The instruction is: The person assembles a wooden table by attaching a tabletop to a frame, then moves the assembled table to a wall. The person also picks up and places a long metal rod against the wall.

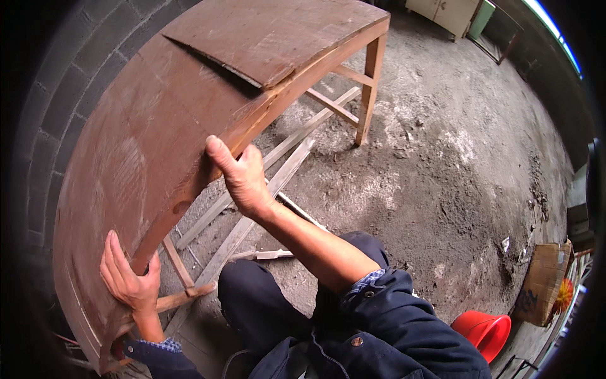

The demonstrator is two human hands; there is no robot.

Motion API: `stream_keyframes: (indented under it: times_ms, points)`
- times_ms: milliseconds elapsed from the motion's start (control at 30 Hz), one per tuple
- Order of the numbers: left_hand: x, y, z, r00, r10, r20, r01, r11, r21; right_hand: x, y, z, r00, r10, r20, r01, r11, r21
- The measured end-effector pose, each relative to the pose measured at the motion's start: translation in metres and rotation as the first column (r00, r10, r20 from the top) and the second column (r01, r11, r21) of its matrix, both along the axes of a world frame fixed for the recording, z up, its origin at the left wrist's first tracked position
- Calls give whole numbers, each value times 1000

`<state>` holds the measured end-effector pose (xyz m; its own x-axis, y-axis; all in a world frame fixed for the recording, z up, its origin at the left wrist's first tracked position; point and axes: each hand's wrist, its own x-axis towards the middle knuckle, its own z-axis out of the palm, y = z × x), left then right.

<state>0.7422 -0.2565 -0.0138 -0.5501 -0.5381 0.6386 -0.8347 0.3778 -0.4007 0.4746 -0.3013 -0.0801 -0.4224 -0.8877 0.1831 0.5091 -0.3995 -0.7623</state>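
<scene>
A worn brown wooden table (129,136) stands along my left side. Its top has a loose, lifted board (252,38) at the far end, with a dark gap under the raised edge. My right hand (245,180) grips the table's front edge, thumb on top and the other fingers curled below, partly hidden. Nearer to me, my left hand (131,281) rests at the same edge. Its fingers lie stretched out along the tabletop, and the thumb stands apart on the near side of the edge.
Long wooden strips (233,237) lie on the rough floor (429,183) beneath and beside the table. A red bucket (480,331) and a cardboard box (543,278) sit at the lower right. A pale cabinet (445,12) stands at the back; a grey block wall (82,69) rises behind the table.
</scene>
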Motion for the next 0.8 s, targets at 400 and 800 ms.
stream_keyframes:
  times_ms: [400,800]
  points:
    - [-7,6,4,1000,10,29,-10,1000,-3,-7,11,6,1000,17,17,-17,999,34]
    - [-7,6,9,1000,-3,-7,3,1000,22,-9,10,3,999,-39,13,36,984,174]
